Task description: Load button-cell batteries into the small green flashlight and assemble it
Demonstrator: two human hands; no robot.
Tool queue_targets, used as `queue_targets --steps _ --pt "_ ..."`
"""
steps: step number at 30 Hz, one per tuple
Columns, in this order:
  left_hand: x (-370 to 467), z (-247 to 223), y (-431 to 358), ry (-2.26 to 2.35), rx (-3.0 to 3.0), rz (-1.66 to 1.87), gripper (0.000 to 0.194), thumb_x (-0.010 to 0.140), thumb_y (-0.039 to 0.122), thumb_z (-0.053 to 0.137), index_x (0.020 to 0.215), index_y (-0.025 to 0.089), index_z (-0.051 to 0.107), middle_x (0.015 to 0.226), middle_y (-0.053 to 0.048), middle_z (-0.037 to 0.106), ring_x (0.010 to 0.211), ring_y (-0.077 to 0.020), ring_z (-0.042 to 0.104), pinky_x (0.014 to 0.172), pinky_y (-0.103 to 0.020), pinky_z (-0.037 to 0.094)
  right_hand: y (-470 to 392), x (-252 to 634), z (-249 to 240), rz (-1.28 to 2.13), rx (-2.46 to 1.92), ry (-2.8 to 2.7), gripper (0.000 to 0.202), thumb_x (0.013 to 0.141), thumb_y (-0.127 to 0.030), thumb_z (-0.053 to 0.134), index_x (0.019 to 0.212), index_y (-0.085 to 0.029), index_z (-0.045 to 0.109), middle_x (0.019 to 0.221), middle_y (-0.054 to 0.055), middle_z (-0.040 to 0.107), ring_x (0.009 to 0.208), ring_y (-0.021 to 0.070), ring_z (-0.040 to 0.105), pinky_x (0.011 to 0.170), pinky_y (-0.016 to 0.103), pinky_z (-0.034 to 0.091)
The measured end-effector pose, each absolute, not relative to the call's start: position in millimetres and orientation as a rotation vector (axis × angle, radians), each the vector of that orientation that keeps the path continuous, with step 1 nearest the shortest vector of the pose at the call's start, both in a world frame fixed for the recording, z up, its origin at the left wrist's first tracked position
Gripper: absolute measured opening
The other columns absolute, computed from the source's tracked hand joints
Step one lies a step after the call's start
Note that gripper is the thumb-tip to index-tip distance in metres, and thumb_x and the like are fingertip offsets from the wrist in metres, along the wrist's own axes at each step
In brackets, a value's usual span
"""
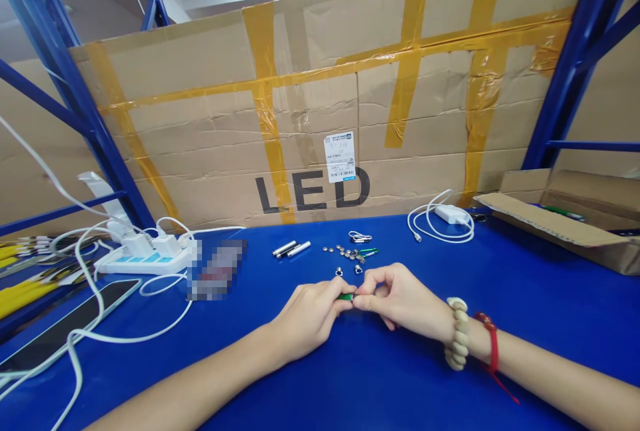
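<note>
My left hand [307, 318] pinches a small green piece [345, 296] between thumb and fingers, low over the blue table. The fingers of my right hand [403, 298] close on the other end of it, where a bit of metal shows. Whatever else they pinch is hidden. Just beyond my fingertips lie two small metal clip-like parts [359, 270]. Farther back are several round button cells [353, 254], thin green parts [369, 252] and a looped white cord [360, 236]. Silver and black tubes [291, 249] rest to the left of these.
A power strip [145, 261] with plugs and white cables stands at the left, by a dark-screened tablet or phone [70, 324]. Behind is a taped cardboard wall [215, 151]. A white charger [453, 214] and an open cardboard box [560, 218] are at the right.
</note>
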State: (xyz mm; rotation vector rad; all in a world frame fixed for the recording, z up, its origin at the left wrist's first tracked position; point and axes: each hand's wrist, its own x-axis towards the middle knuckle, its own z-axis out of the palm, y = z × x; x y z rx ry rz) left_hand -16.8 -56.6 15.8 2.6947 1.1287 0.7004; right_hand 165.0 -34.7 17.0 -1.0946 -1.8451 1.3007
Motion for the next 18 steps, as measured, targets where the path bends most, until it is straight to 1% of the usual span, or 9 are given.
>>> queue_targets --steps 4,8,13,18 --pt "-16.8 13.7 -55.1 1.134 2.681 0.758 0.016 0.090 0.022 0.037 0.096 0.018 0.052 0.091 -0.004 0.067 0.078 -0.0150 0.063 0.069 -0.024 0.047 -34.4 163.3 18.2 1.336 -1.110 -1.815 0.036 0.059 -0.046 0.068 0.057 -0.015 0.051 0.035 -0.007 0.044 0.030 0.0045 0.039 0.033 0.016 0.023" --pt "-16.9 12.6 -54.1 1.126 2.688 0.814 0.014 0.089 0.023 0.039 0.089 0.018 0.052 0.089 -0.004 0.067 0.079 -0.0158 0.063 0.069 -0.024 0.047 -32.8 162.7 17.1 1.371 -1.146 -1.804 0.037 0.061 -0.048 0.067 0.057 -0.016 0.050 0.034 -0.008 0.043 0.029 0.0041 0.037 0.032 0.015 0.022" --pt "-17.1 13.6 -55.2 1.110 2.656 0.826 0.015 0.090 0.023 0.040 0.094 0.018 0.053 0.093 -0.005 0.067 0.082 -0.0160 0.063 0.072 -0.024 0.048 -32.8 163.2 20.1 1.427 -1.159 -1.774 0.038 0.057 -0.048 0.071 0.057 -0.015 0.051 0.034 -0.008 0.043 0.031 0.0032 0.035 0.033 0.015 0.025" --pt "-16.6 16.2 -56.4 1.077 2.578 0.787 0.018 0.090 0.022 0.039 0.102 0.018 0.051 0.100 -0.005 0.065 0.088 -0.0150 0.062 0.075 -0.023 0.048 -30.5 165.9 20.7 1.504 -1.099 -1.768 0.040 0.058 -0.050 0.070 0.059 -0.014 0.053 0.034 -0.008 0.043 0.032 0.0021 0.033 0.034 0.014 0.024"
